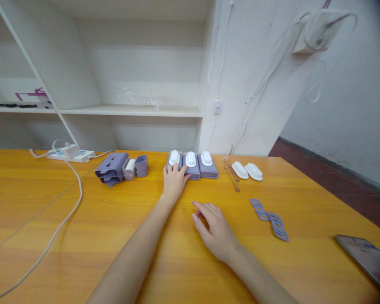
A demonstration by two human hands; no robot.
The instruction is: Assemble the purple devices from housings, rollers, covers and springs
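Three flat purple boxes stand side by side near the table's back edge, each topped with a white oval piece. My left hand (173,182) reaches over the left purple box (169,161), its fingers bent around the near end and hiding much of it. Its thumb lies by the front of the middle purple box (194,172). The right purple box (213,172) sits apart from my fingers. Lower down, my right hand (215,232) hovers at or just above the tabletop, holding nothing, thumb and index finger apart and the other fingers curled.
Right of the boxes are thin coiled springs (231,174), white oval pieces (240,170), slotted purple plates (278,226) and a phone (365,257). Purple housings (112,168), a white roll-like piece (130,169), a power strip (82,156) and a trailing cable (80,190) lie left.
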